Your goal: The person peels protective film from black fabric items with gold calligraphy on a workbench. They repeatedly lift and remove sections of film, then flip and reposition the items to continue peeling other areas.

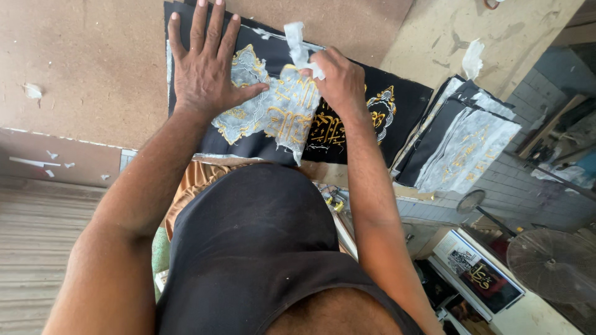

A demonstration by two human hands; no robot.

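— Black cloth [397, 115] with gold stitching lies across the near edge of the brown board table [87, 74]. Where are the hands?

— Left hand [208, 68] is spread wide and flat, palm down, pressing the left part of the cloth. Its thumb touches the white backing sheet [273, 111].

— And the other?

— Right hand [338, 80] is closed narrow, pinching a torn strip of that white backing [297, 43], which stands up above the fingers. The backing is partly lifted, and gold stitching shows bare just right of the hand.

— How does the cloth sit against the edges?

— Its near edge runs along the table's near edge, right in front of the person's dark shirt. Its far left corner reaches the top of the view.

— Any open room?

— Bare board stretches wide on the left, with only a small white scrap [32, 91] there. On the right, a stack of similar cloths [462, 146] lies just beside the black cloth, hanging over the table's edge. Another white scrap [473, 59] lies far right on the paler board.
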